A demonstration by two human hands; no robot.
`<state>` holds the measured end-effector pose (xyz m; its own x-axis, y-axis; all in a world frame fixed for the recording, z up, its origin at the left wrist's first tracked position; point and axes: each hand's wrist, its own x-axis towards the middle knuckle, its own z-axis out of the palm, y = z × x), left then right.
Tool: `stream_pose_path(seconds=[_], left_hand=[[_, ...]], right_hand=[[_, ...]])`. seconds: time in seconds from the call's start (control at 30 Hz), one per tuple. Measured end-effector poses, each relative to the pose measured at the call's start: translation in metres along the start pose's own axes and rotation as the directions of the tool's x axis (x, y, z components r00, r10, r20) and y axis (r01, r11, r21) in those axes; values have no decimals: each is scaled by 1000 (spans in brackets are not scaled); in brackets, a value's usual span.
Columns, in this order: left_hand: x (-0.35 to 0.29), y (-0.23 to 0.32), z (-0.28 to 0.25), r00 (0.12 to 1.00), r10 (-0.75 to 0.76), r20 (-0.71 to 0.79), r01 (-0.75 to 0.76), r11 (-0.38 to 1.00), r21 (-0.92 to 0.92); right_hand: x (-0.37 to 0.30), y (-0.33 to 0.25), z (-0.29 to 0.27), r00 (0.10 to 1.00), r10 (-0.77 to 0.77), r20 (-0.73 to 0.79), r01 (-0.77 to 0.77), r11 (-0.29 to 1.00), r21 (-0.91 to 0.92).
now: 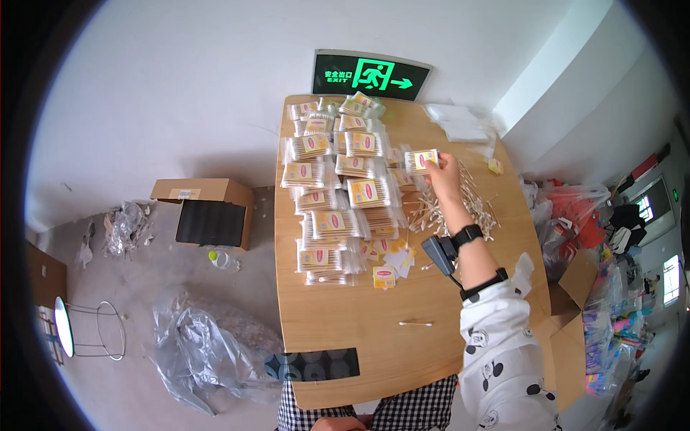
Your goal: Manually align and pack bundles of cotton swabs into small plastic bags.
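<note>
My right hand (445,176) reaches across the wooden table and pinches a small clear packet of cotton swabs (417,162) with a yellow and white label. It hangs beside stacks of similar cotton swab packets (327,223), which fill the table's left half. Just under my right forearm lies a loose heap of cotton swabs (467,208). Small yellow label cards (384,277) lie in front of the stacks, and a single cotton swab (415,323) rests nearer to me. At the lower edge, by my lap, only part of my left hand (338,424) shows; its fingers are hidden.
Clear plastic bags (460,123) lie at the table's far right. A dark strip (313,365) lies at the near left edge. On the floor to the left are a cardboard box (215,212), a plastic sack (208,345) and a stool (65,327). Bagged goods (568,215) crowd the right side.
</note>
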<state>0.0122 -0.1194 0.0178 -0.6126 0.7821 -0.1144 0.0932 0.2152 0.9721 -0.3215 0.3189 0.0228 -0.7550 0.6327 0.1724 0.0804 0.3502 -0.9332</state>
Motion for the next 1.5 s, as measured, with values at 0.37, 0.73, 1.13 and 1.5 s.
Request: stream_pose_path(seconds=[0.37,0.73,1.13,1.5], left_hand=[[12,-24,14,961,-273,-51,253,934,-252],[16,-10,10,952,-300,-54,303,952,50],[-17,82,-12,976,-146,-159,198,902,383],[-6,125,9,997,-16,-75,46,908,417]], right_hand=[[-59,-18,-154,789,-603,120,537,582,-610],[-303,72,-321,985,-23,-169,-85,790,-607],[-318,86,-282,908,142,-394,-312,858,-408],[-304,82,-288,854,208,-476,-137,974,181]])
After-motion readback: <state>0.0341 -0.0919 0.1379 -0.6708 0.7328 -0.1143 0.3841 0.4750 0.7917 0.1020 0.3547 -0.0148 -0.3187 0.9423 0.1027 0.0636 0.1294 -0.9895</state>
